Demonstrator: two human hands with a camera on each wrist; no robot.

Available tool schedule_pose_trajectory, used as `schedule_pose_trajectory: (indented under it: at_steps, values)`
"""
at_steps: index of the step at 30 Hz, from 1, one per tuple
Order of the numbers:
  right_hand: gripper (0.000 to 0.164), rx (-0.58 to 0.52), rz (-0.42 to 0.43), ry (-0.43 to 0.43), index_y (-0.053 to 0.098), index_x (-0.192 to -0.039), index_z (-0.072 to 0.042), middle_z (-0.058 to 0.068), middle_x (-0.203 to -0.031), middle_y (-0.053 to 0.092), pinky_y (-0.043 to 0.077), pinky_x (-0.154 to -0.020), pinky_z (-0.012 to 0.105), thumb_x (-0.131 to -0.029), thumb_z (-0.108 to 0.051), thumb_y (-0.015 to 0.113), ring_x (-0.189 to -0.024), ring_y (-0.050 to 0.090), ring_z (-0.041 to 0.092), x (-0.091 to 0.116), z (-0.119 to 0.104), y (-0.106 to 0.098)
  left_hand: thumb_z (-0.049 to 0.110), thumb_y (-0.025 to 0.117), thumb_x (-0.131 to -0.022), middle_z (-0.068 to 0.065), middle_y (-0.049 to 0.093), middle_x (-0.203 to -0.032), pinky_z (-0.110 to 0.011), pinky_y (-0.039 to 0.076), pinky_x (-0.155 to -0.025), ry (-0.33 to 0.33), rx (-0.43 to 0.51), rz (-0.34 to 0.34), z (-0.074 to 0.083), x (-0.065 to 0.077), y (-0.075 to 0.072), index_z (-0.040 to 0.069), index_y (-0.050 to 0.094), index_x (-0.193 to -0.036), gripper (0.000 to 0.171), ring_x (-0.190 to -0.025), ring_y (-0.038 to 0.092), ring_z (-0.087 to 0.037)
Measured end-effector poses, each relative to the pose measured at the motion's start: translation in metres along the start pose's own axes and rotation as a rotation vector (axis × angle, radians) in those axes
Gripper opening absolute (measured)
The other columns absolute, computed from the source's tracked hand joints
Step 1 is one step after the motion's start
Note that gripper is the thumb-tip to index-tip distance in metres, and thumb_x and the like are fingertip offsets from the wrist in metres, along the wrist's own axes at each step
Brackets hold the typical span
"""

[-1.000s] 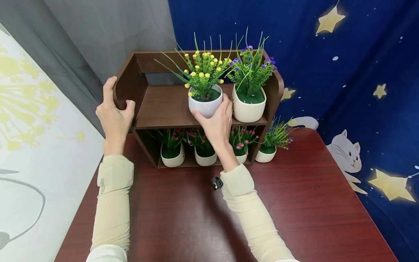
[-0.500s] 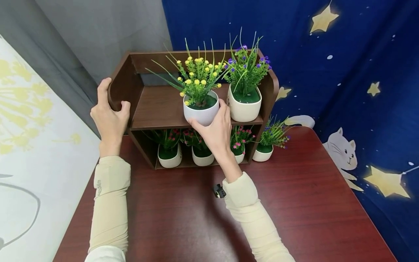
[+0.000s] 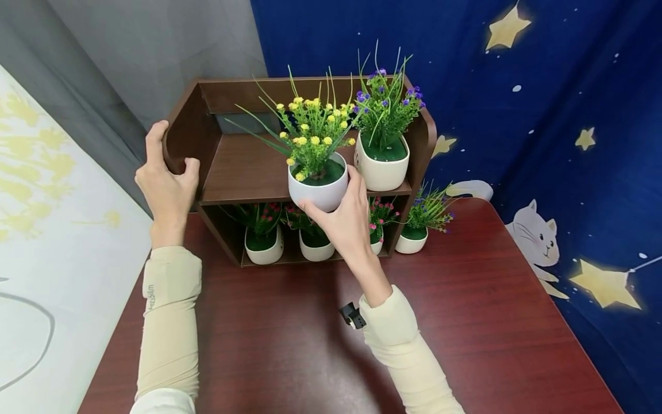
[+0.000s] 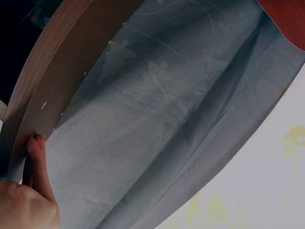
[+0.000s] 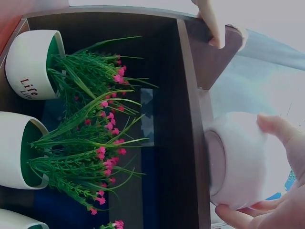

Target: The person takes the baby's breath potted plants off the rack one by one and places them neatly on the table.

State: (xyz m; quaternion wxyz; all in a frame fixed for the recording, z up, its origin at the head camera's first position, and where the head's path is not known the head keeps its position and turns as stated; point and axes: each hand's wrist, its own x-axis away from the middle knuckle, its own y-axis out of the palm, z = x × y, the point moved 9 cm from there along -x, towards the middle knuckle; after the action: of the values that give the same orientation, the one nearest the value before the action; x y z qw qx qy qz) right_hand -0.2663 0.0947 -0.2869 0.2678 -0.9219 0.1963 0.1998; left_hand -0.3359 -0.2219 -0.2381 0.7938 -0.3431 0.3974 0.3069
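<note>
My left hand (image 3: 168, 187) grips the left side panel of a brown wooden shelf (image 3: 243, 172), thumb inside and fingers outside. In the left wrist view its fingers (image 4: 40, 164) lie against the panel's outer face. My right hand (image 3: 351, 218) holds a round white flowerpot (image 3: 316, 195) of yellow artificial flowers (image 3: 312, 129), thumb at its front and fingers at its right side. The pot stands out past the upper board's front edge, slightly tilted. The right wrist view shows the pot's underside (image 5: 215, 160) beside the board's edge; whether they touch I cannot tell.
A cream pot with purple flowers (image 3: 383, 167) stands at the upper board's right end. Below, several pots with pink flowers (image 5: 35, 67) line the lower compartment. Another potted plant (image 3: 412, 241) stands on the red-brown table (image 3: 289, 339), right of the shelf. Curtains (image 3: 465, 57) hang behind.
My right hand has drawn the yellow-flowered pot forward, toward me, over the upper board's front edge. The left hand keeps its grip on the shelf. The whole view has shifted slightly.
</note>
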Motion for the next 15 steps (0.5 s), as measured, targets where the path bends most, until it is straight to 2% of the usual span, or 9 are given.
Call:
schedule_pose_trajectory:
  at_steps: [2, 4, 8, 11, 15]
  values:
    - [0.093, -0.014, 0.002, -0.011, 0.033, -0.138, -0.006, 0.009, -0.13, 0.043, 0.041, -0.088, 0.04, -0.066, -0.045, 0.078, -0.112, 0.046, 0.023, 0.004, -0.001, -0.003, 0.012, 0.058, -0.08, -0.007, 0.068, -0.102, -0.026, 0.025, -0.054, -0.013, 0.004, 0.004, -0.001, 0.0, 0.0, 0.02, 0.054, -0.127, 0.048, -0.051, 0.02, 0.004]
    - [0.093, -0.027, 0.003, -0.019, 0.033, -0.138, -0.006, 0.009, -0.129, 0.044, 0.041, -0.087, 0.041, -0.066, -0.044, 0.078, -0.111, 0.047, 0.023, 0.007, -0.001, -0.005, 0.012, 0.058, -0.08, -0.008, 0.068, -0.101, -0.026, 0.025, -0.054, -0.011, 0.001, 0.01, -0.001, 0.001, -0.001, 0.02, 0.054, -0.127, 0.048, -0.052, 0.022, 0.004]
    - [0.092, -0.039, 0.003, -0.035, 0.034, -0.138, -0.008, 0.007, -0.129, 0.044, 0.042, -0.086, 0.041, -0.066, -0.045, 0.078, -0.111, 0.047, 0.021, 0.012, -0.002, -0.009, 0.017, 0.057, -0.081, -0.005, 0.068, -0.103, -0.023, 0.028, -0.057, -0.037, -0.008, 0.001, -0.008, 0.0, 0.002, 0.023, 0.053, -0.128, 0.048, -0.054, 0.036, -0.011]
    - [0.093, -0.024, 0.011, -0.044, 0.034, -0.138, -0.008, 0.006, -0.13, 0.044, 0.041, -0.088, 0.041, -0.065, -0.045, 0.079, -0.113, 0.046, 0.019, 0.018, -0.001, -0.014, 0.019, 0.056, -0.082, -0.004, 0.068, -0.104, -0.022, 0.029, -0.058, -0.048, -0.002, -0.012, -0.008, 0.0, 0.002, 0.025, 0.052, -0.129, 0.048, -0.055, 0.039, -0.021]
    - [0.096, 0.0, 0.024, -0.063, 0.034, -0.139, -0.007, 0.007, -0.131, 0.044, 0.037, -0.092, 0.044, -0.064, -0.044, 0.08, -0.117, 0.044, 0.019, 0.03, 0.004, -0.022, 0.019, 0.055, -0.082, -0.007, 0.068, -0.101, -0.024, 0.028, -0.056, -0.014, 0.006, -0.009, -0.003, 0.0, 0.001, 0.025, 0.052, -0.129, 0.047, -0.052, 0.037, -0.021]
